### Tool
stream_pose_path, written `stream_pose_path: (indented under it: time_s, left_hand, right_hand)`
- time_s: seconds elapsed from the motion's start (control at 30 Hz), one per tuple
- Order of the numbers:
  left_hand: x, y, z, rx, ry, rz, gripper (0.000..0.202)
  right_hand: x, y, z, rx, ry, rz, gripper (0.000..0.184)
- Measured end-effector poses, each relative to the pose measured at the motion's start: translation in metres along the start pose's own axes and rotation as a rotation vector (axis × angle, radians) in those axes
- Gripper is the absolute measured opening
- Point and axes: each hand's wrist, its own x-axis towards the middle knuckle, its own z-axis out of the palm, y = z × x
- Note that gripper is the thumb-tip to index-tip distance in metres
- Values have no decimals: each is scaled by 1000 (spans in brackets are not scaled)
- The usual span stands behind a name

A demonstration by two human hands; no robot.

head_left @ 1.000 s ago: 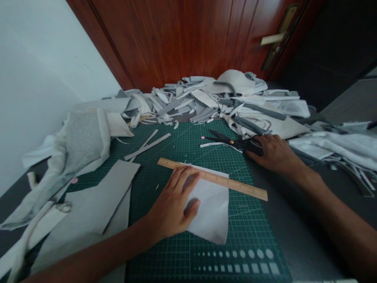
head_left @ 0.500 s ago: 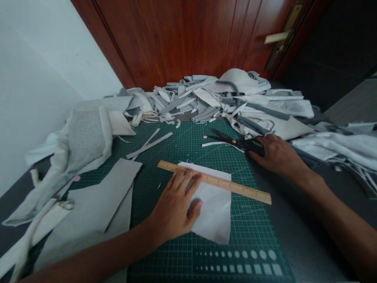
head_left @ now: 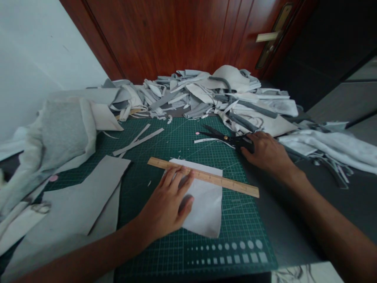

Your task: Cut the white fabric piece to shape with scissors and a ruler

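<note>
My left hand (head_left: 167, 202) lies flat, fingers stretched out, on a white fabric piece (head_left: 204, 204) in the middle of the green cutting mat (head_left: 182, 149). Its fingertips touch a wooden ruler (head_left: 224, 181) laid slantwise across the top of that piece. Further right, my right hand (head_left: 266, 153) rests on the handles of black scissors (head_left: 225, 137) that lie on the mat, blades pointing left. A thin white strip (head_left: 206, 140) lies under the blades.
A heap of grey and white fabric scraps (head_left: 212, 94) fills the back of the mat before a red-brown door (head_left: 176, 35). Folded grey cloth (head_left: 61, 133) and flat grey pieces (head_left: 76, 200) cover the left. White fabric (head_left: 332, 143) lies right.
The view has shifted slightly; both hands keep their places, the left on the fabric and ruler, the right on the scissors.
</note>
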Motion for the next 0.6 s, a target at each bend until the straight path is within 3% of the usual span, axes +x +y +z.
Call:
stream_pose_path:
  time_s: [0.1, 0.2, 0.3, 0.4, 0.47, 0.6]
  left_hand:
    - [0, 0, 0, -21, 1, 4, 57]
    - [0, 0, 1, 13, -5, 10, 57]
    - [0, 0, 2, 56, -3, 16, 58]
    - [0, 2, 1, 80, -3, 10, 57]
    - [1, 3, -1, 83, -13, 1, 56]
    - [1, 4, -2, 81, -23, -4, 56]
  right_hand:
    - [-3, -15, -13, 68, 116, -5, 39]
    - [-6, -30, -22, 325, 134, -214, 31]
    - [-11, -45, -22, 554, 5, -490, 24]
    - [-17, -58, -17, 655, -205, -689, 27]
    - [-21, -63, -14, 666, -288, -736, 31]
    - [-22, -66, -12, 666, -314, -727, 32]
